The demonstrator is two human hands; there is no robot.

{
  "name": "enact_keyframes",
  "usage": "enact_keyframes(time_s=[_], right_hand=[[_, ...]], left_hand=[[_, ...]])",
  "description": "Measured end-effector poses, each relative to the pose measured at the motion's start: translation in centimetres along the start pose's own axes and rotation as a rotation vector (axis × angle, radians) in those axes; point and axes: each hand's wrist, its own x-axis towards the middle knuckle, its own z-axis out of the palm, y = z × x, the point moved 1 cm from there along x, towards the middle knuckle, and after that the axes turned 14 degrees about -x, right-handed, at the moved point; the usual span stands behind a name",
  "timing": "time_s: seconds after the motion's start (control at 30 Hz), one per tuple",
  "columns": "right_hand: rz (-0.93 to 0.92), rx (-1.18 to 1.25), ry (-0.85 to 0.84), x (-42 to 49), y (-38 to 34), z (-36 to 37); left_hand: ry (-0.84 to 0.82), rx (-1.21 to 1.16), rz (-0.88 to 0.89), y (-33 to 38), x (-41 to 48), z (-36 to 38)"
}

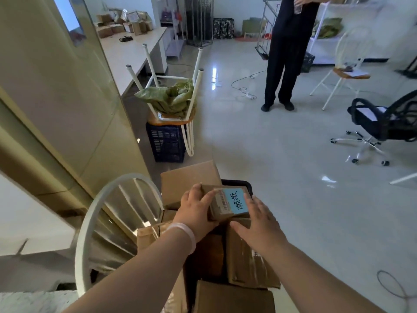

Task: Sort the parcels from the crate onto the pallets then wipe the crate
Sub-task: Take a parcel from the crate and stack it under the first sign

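Observation:
A small brown parcel (228, 203) with a blue handwritten label sits on top of a heap of cardboard parcels (187, 179) in a dark crate (244, 184) at the bottom centre. My left hand (195, 210) grips the small parcel's left side, fingers curled over its top edge. My right hand (256, 219) lies against its right side with fingers straight, the thumb reaching under toward a larger taped box (246, 260). Most of the crate is hidden by the parcels.
A white chair back (90, 224) stands to the left of the crate. Ahead, an upturned stool with a green sack (171, 98) rests on a blue crate (167, 143). A person in black (284, 59) stands on the tiled floor; an office chair (379, 125) is right.

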Motion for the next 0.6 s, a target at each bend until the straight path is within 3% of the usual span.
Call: enact_keyframes(time_s=[0.2,0.3,0.43,0.6], right_hand=[[0.022,0.074,0.038,0.3,0.7,-0.9],[0.027,0.148,0.075,0.7,0.4,-1.8],[0.073,0.481,0.109,1.7,0.4,-4.7],[0.138,0.747,-0.028,2.2,1.0,-7.4]], left_hand=[[0.039,-0.104,0.058,-0.6,-0.2,-1.4],[0.109,-0.130,0.177,-1.6,-0.4,-2.5],[0.130,-0.185,0.310,-1.5,-1.4,-4.8],[0.131,-0.278,0.394,0.6,-2.5,-7.0]])
